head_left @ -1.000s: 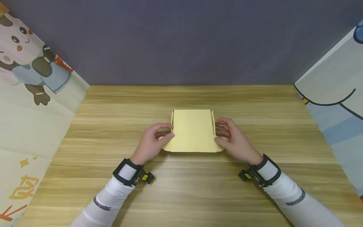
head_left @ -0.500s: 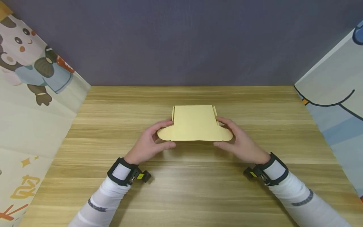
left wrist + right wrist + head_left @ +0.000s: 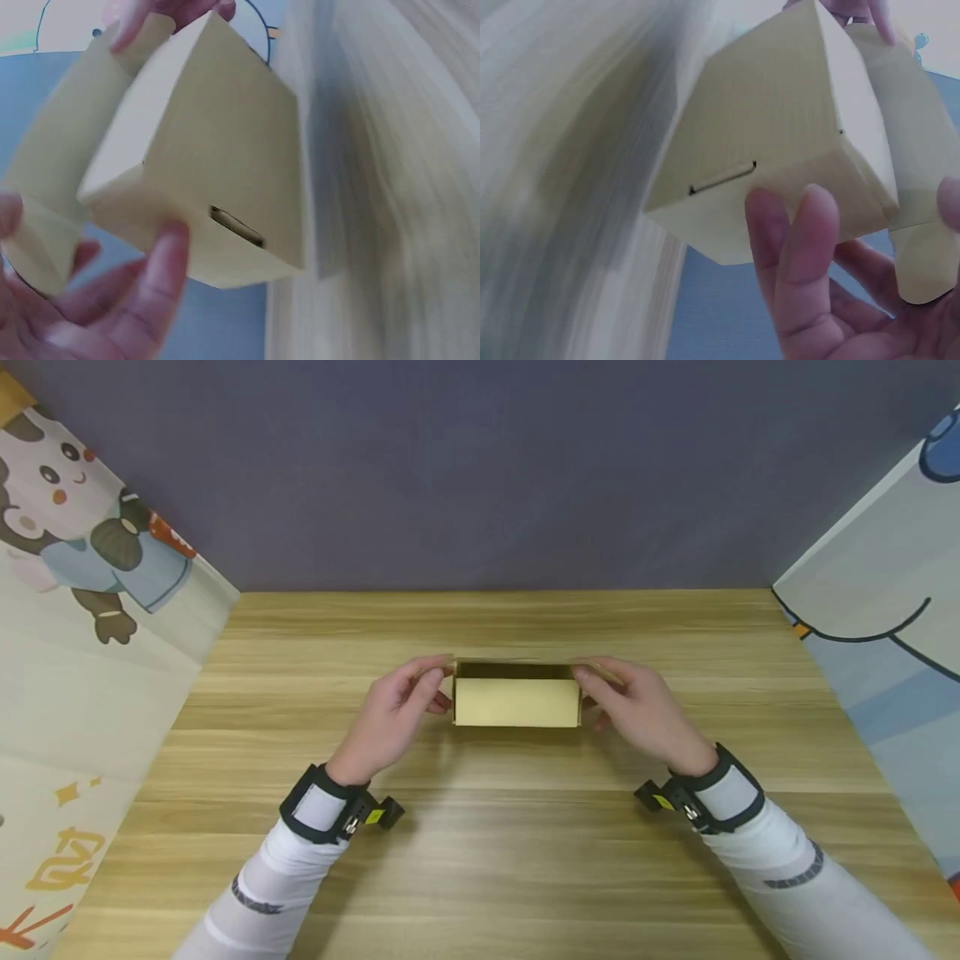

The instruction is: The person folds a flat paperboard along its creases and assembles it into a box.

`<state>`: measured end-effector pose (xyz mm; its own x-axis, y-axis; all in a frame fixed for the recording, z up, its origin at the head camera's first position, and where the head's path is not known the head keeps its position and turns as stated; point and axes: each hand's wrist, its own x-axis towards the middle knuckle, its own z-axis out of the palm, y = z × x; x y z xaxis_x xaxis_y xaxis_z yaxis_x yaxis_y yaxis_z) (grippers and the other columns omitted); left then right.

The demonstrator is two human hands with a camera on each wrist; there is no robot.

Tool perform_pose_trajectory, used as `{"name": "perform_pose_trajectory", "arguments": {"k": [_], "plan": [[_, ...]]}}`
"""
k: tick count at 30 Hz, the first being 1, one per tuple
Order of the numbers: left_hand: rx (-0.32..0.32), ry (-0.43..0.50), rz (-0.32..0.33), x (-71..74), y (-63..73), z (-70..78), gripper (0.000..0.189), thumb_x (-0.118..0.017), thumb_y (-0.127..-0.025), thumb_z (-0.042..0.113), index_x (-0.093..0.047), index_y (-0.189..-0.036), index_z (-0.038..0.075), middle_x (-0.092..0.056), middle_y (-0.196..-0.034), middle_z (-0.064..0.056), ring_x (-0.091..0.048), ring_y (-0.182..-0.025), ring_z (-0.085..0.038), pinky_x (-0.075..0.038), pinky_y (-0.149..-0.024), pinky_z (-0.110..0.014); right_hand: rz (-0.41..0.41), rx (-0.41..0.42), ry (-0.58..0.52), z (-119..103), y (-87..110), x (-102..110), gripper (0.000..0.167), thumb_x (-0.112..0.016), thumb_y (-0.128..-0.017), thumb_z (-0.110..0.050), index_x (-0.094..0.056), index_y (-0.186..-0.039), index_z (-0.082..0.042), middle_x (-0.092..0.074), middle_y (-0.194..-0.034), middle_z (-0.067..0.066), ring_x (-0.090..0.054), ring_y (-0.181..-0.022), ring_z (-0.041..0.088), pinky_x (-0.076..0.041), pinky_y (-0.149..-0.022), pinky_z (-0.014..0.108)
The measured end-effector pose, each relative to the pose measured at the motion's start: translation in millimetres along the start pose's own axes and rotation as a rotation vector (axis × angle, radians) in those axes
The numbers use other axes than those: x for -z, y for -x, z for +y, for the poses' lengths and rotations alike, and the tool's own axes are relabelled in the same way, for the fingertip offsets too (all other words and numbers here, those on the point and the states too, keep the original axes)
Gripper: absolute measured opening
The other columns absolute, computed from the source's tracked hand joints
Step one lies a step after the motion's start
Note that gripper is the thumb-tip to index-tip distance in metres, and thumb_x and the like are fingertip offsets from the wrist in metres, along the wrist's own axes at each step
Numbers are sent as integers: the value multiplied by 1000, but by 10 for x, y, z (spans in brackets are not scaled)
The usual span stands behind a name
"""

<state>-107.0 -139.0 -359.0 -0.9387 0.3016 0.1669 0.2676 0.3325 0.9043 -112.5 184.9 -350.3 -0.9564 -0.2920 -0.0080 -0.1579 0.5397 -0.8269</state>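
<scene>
A small tan cardboard box (image 3: 517, 702) is between my hands, tilted so that its front panel and a dark opening above it face the head camera. Its lid flap (image 3: 71, 127) stands swung away from the box body, with a rounded tab (image 3: 926, 262) at the end. My left hand (image 3: 386, 718) pinches the left tab between thumb and fingers, one fingertip against the box's side. On the other side my right hand (image 3: 652, 714) pinches the right tab, two fingertips touching the box wall. A narrow slot (image 3: 238, 226) shows along a lower edge.
The wood-grain table (image 3: 495, 852) lies beneath the box and both forearms. A dark blue-grey panel (image 3: 495, 477) rises behind it. Printed cartoon panels flank it, left (image 3: 90, 693) and right (image 3: 870, 652). Each wrist carries a strapped camera.
The lid, seen broad and flat a second ago, has tipped up to nearly edge-on, exposing the front panel and opening. Both hands shifted their grip from the box's sides onto the lid's tabs.
</scene>
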Motion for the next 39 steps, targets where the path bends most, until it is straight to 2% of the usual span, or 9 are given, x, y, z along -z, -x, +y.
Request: {"name": "perform_pose_trajectory", "arguments": {"k": [5,10,15,18,21,23,28,33,39], "plan": [[111,-25,37,-4,-77,49,53,-33,-102,51,-53,-129,11,-65,-118,-9,-68,-79,-24,-58,-75,-41,1,-149,-37,-66,-121,-26,62,-46,-89,-68,-62,-123,-19,-68,-101,10,-70,-78,30,-58,-61,43],[214,-27,29,1,-153,63,56,-26,-102,53,-48,-124,6,-64,-114,-14,-68,-78,-25,-58,-76,-46,-14,-234,-87,-63,-276,-52,71,-45,-85,-75,-62,-99,-7,-66,-93,16,-70,-75,35,-58,-61,47],[298,8,11,5,-205,48,55,-23,-103,50,-47,-125,6,-62,-116,-14,-68,-82,-28,-56,-80,-48,-33,-268,-101,-48,-380,-72,76,-41,-84,-77,-60,-103,-6,-67,-90,22,-69,-74,40,-58,-61,48],[329,32,25,10,-229,39,55,-24,-104,47,-45,-133,5,-62,-118,-15,-68,-83,-32,-55,-81,-50,-42,-275,-108,-52,-423,-78,79,-40,-84,-78,-59,-104,-4,-66,-93,21,-69,-74,38,-59,-64,49],[345,54,37,14,-250,30,56,-25,-105,44,-41,-140,3,-61,-122,-15,-67,-85,-36,-55,-82,-51,-44,-271,-116,-61,-447,-84,79,-39,-87,-75,-58,-108,-2,-65,-100,18,-70,-74,36,-59,-67,49],[351,59,45,18,-259,18,56,-26,-105,43,-40,-142,3,-61,-124,-13,-68,-86,-37,-54,-83,-51,-38,-260,-140,-71,-446,-84,76,-39,-90,-71,-54,-118,-2,-64,-106,20,-70,-75,36,-59,-69,50],[336,108,97,19,-261,-14,50,-29,-106,38,-48,-134,2,-61,-126,-9,-68,-85,-37,-57,-80,-50,13,-215,-177,-105,-399,-71,66,-40,-97,-58,-40,-136,-5,-59,-121,19,-70,-74,34,-60,-69,46],[310,195,166,11,-260,-31,37,-34,-106,29,-48,-121,-2,-60,-120,-14,-69,-82,-38,-59,-74,-46,58,-193,-167,-122,-355,-66,51,-38,-102,-45,-40,-132,-4,-58,-123,13,-71,-78,35,-60,-66,39],[293,207,203,19,-250,-17,32,-41,-104,24,-48,-118,-4,-60,-116,-17,-70,-81,-38,-60,-69,-41,90,-155,-171,-121,-329,-95,38,-37,-104,-32,-41,-129,-4,-58,-120,14,-71,-80,36,-61,-65,37]]}}
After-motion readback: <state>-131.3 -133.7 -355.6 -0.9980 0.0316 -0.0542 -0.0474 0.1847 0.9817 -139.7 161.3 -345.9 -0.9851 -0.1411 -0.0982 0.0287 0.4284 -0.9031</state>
